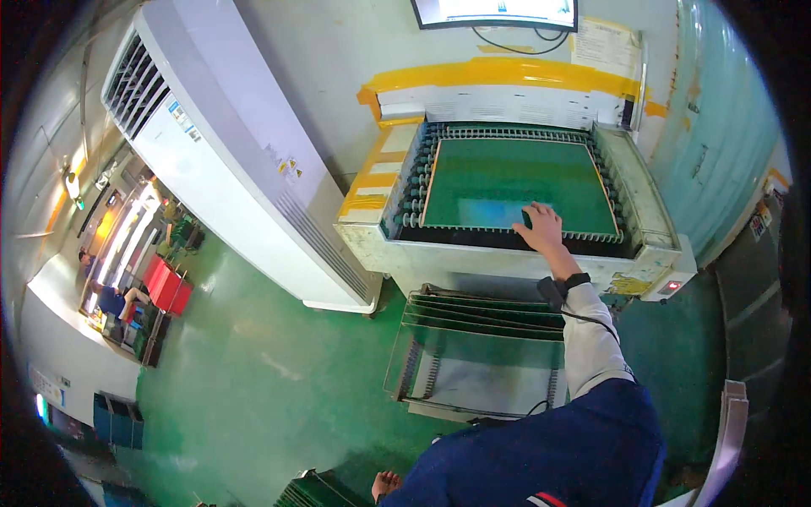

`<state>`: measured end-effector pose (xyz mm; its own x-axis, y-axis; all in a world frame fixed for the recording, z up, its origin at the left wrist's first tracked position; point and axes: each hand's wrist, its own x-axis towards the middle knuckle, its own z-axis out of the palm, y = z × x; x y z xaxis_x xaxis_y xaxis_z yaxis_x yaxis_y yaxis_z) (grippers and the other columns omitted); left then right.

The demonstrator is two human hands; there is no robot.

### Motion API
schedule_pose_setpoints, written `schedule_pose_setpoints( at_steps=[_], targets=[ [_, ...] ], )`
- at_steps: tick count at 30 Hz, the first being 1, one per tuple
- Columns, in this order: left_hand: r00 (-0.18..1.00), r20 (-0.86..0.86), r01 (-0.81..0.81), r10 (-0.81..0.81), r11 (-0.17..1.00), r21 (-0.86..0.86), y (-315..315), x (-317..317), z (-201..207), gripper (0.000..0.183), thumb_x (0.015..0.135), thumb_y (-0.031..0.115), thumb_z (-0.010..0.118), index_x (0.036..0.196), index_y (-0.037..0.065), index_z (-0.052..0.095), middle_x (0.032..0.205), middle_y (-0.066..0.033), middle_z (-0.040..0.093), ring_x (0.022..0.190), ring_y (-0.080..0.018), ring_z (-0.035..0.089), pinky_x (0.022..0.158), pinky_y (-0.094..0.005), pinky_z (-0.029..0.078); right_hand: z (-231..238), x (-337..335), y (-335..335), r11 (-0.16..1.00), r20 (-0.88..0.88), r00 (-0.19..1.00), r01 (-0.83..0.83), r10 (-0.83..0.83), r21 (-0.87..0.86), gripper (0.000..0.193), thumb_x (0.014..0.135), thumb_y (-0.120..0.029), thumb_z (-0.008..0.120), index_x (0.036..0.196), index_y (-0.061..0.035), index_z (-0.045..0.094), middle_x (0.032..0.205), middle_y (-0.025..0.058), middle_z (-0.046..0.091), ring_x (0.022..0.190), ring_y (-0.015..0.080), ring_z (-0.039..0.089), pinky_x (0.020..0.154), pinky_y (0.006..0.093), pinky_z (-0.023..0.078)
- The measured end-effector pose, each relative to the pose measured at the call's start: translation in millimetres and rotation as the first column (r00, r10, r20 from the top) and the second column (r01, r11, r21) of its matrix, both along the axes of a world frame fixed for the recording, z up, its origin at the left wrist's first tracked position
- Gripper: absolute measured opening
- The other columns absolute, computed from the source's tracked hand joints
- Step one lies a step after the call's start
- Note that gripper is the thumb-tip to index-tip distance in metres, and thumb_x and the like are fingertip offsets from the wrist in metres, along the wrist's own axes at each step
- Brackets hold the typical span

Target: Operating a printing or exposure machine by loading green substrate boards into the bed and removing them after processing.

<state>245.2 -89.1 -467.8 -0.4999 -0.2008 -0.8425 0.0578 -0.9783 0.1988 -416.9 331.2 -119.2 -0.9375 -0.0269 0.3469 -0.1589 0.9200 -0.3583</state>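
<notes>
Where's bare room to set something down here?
Green floor is bare left of the rack, nearer than the white air conditioner. Crowded: the roller machine, under a green panel and the right hand, and the rack's panel-filled far end.

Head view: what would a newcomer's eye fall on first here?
Probably the large green panel lying on the roller machine ahead, with the right-hand grip at its near edge. Next would likely come the tall white air conditioner, slanting through the picture's left half.
</notes>
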Motion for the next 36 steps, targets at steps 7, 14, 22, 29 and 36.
schedule_pose_setpoints(
  at_steps=[7,14,22,29,36],
  targets=[
    [0.963,-0.263,0.066,-0.063,0.998,0.003,-1.5,11.0,-7.5,0.021,0.088,0.030,0.040,0.101,0.014,0.045,0.078,-0.0029,0.040,0.077,-0.0204,0.040,0.074,-0.0320,0.032,-3.0,-1.6,3.4,1.000,-0.010,1.000,0.027,-0.027,0.007,0.054,0.072,-0.043,0.064,0.117,-0.0150,0.054,0.132,0.0093,0.042,0.124,0.0306,0.035,0.101,0.0470,0.027],
    [0.993,-0.067,0.086,-0.095,0.988,-0.127,1.9,14.1,7.5,0.017,0.089,0.028,0.040,0.081,0.014,0.037,0.068,-0.0027,0.031,0.063,-0.0182,0.031,0.060,-0.0299,0.026,-1.7,7.0,-11.9,1.000,-0.050,0.999,0.020,-0.020,0.009,0.051,0.072,-0.044,0.064,0.113,-0.0124,0.057,0.127,0.0104,0.047,0.117,0.0310,0.040,0.096,0.0474,0.032],
    [0.983,0.175,0.094,-0.062,0.980,-0.176,22.9,-29.8,84.3,0.025,0.092,0.024,0.041,0.070,0.013,0.039,0.060,-0.0005,0.031,0.053,-0.0160,0.027,0.051,-0.0280,0.026,3.8,97.2,-19.9,0.918,-0.062,0.968,-0.249,0.242,-0.308,0.036,0.076,-0.035,0.064,0.099,-0.0070,0.063,0.100,0.0120,0.061,0.098,0.0285,0.055,0.083,0.0391,0.043],
    [0.985,0.004,0.174,-0.175,0.974,-0.148,0.1,-15.9,62.7,0.021,0.091,0.025,0.045,0.076,0.011,0.045,0.065,-0.0014,0.040,0.060,-0.0182,0.040,0.052,-0.0286,0.032,-2.8,200.3,-37.5,0.779,0.128,0.896,-0.290,0.425,-0.556,0.024,0.079,-0.024,0.063,0.085,-0.0010,0.063,0.075,0.0123,0.063,0.068,0.0212,0.061,0.063,0.0310,0.047],
    [0.972,0.050,0.234,-0.231,0.969,-0.076,-18.8,-33.8,49.0,0.019,0.091,0.025,0.045,0.079,0.010,0.047,0.069,-0.0034,0.044,0.059,-0.0190,0.043,0.048,-0.0310,0.034,-20.4,245.9,-39.5,0.931,0.174,0.921,-0.320,0.349,-0.178,0.024,0.076,-0.023,0.065,0.091,-0.0047,0.063,0.090,0.0132,0.061,0.089,0.0283,0.057,0.074,0.0369,0.047]
  ],
)
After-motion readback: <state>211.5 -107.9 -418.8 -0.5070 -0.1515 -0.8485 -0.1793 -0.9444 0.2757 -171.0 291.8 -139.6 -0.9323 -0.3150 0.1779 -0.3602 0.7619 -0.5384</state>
